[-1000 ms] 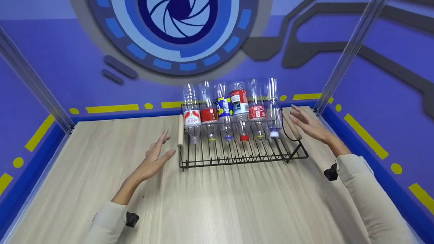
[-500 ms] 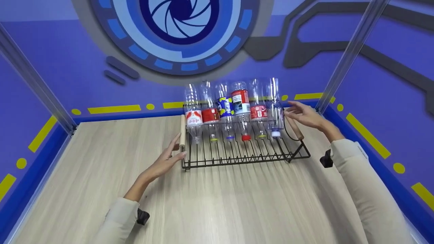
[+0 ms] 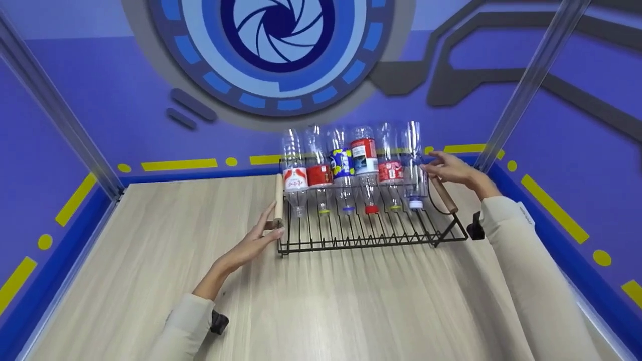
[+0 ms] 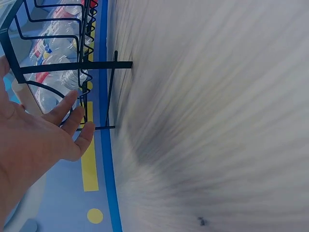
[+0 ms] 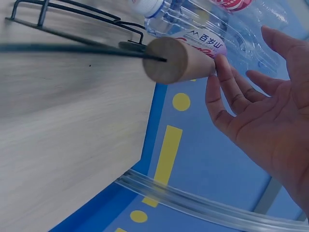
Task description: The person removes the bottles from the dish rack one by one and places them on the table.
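Observation:
A black wire rack (image 3: pixel 351 246) stands on the table with several clear plastic bottles lying in a row on it, necks toward me. Wooden handles sit at its left (image 3: pixel 279 198) and right (image 3: pixel 444 195) ends. My left hand (image 3: pixel 248 248) is at the left handle's near end, thumb in front and fingers behind, loosely extended in the left wrist view. At the far end of the right handle is my right hand (image 3: pixel 454 170); in the right wrist view its fingertips (image 5: pixel 222 63) touch the wood beside the white-capped bottle (image 5: pixel 193 29). Neither hand wraps a handle.
A blue-purple printed wall (image 3: pixel 125 100) rises close behind the rack. Similar side panels with metal corner posts (image 3: pixel 536 75) bound the table (image 3: pixel 321 311) left and right. Wood-grain tabletop stretches in front of the rack.
My left hand has moved right and forward to the left handle. The right hand has shifted slightly left onto the right handle. The head view has shifted a little; the bottles keep their order.

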A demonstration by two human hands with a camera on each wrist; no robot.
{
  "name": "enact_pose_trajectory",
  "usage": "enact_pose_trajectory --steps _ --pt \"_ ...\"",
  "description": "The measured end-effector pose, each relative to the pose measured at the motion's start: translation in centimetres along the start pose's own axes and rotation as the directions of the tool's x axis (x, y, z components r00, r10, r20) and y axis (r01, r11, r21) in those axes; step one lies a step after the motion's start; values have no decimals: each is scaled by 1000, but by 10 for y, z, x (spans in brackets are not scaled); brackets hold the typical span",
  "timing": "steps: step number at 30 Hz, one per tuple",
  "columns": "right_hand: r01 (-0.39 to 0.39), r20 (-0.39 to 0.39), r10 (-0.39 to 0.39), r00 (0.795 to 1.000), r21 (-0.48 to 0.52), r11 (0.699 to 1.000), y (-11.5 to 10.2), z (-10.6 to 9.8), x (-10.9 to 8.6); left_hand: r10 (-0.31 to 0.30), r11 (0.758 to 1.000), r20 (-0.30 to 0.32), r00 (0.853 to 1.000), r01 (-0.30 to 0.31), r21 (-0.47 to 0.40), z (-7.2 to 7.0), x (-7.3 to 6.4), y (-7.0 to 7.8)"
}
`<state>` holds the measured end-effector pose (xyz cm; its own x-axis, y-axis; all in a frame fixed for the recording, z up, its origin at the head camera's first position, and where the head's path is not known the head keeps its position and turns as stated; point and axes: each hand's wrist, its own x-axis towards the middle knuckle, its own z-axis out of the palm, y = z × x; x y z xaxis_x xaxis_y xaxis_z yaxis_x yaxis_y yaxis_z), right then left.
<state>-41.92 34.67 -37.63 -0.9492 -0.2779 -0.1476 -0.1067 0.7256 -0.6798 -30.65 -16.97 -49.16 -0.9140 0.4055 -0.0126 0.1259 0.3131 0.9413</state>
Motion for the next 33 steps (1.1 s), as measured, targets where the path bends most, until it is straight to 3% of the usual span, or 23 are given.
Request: enact_pose_trajectory --steps 8,13,20,33 --pt "-70 13 70 997 -24 997 -10 2 12 -46 999 -5 999 46 8 0 -1 4" --pt "-115 20 118 993 -120 986 -17 5 18 -53 999 16 998 54 -8 0 -1 4" --pt "-122 -5 124 992 -213 969 -22 8 24 -67 998 45 997 67 0 -1 0 5" --pt "-227 -20 226 974 -109 968 -24 14 29 -94 995 44 995 93 21 -1 1 6"
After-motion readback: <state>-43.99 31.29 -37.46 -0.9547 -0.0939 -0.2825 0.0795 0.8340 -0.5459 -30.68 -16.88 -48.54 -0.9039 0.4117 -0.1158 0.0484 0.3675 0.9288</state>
